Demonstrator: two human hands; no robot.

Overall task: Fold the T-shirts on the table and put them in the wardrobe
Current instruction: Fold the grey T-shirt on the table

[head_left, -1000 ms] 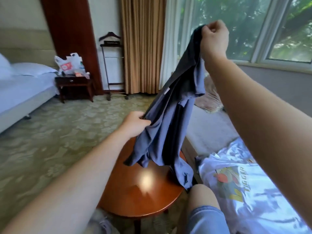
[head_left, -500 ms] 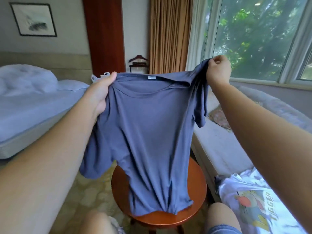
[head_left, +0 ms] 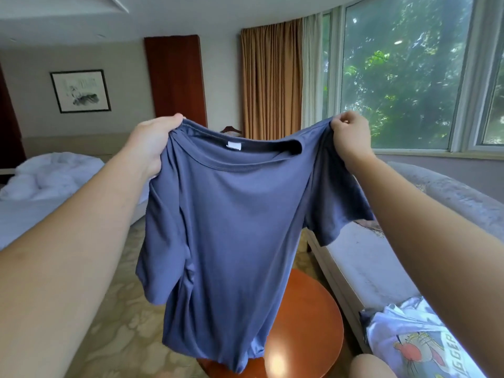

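The blue T-shirt (head_left: 231, 227), bunched a second ago, now hangs spread flat over the round table (head_left: 308, 323), left hand (head_left: 152, 143) and right hand (head_left: 351, 135) each gripping one shoulder, so it seems ready for folding

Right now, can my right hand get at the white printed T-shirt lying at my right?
Probably not yet: the right hand grips a shoulder of the blue T-shirt, held up with the left hand. The white printed T-shirt lies uncovered below that forearm, so once it lets go the way looks free.

soft window (head_left: 395, 77) daylight, bowed wide-angle edges
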